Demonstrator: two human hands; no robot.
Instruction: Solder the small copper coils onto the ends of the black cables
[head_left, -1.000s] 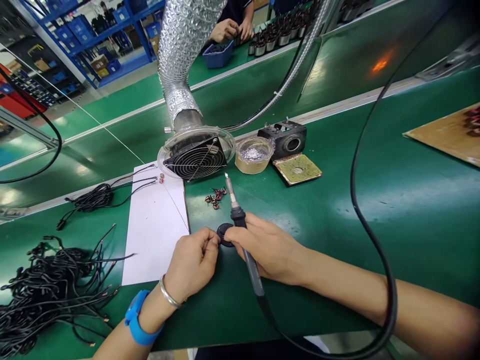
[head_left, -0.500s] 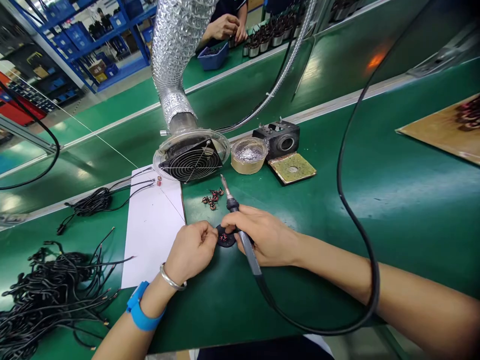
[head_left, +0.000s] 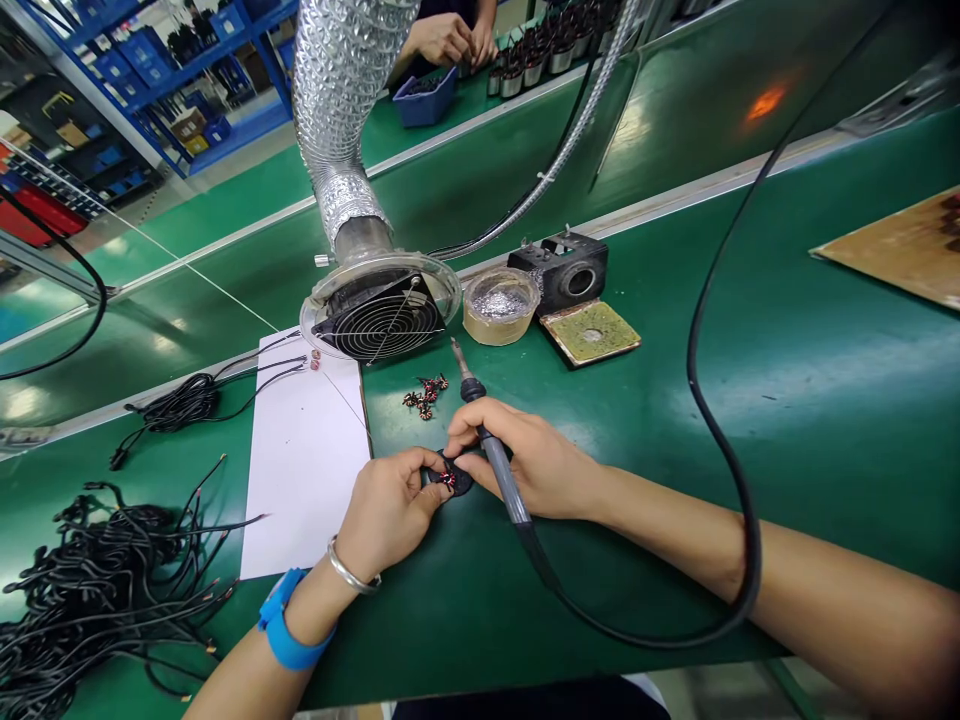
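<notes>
A soldering iron [head_left: 505,480] rests in my right hand [head_left: 555,462], its metal tip pointing up and away, toward the fume extractor. The thumb and forefinger of that hand also reach down to a black round pad [head_left: 463,484] on the green bench. On this pad sits a small red-and-black component with wire ends [head_left: 448,478]. My left hand [head_left: 386,505], wearing a bangle and a blue wrist strap, pinches at the component from the left. Just beyond the pad lie several similar loose components [head_left: 426,396].
Above the bench hangs a fume extractor [head_left: 386,330] on a foil duct. A tub of solder-like metal bits [head_left: 499,325], an iron stand [head_left: 574,275] and a yellow sponge [head_left: 592,335] stand behind. Left are white paper [head_left: 304,480] and black cables [head_left: 112,580]. A co-worker's hands [head_left: 454,40] work opposite.
My left hand has moved right, onto the small component on the pad. My right hand's fingertips have shifted over the pad's edge, and the iron has moved slightly right.
</notes>
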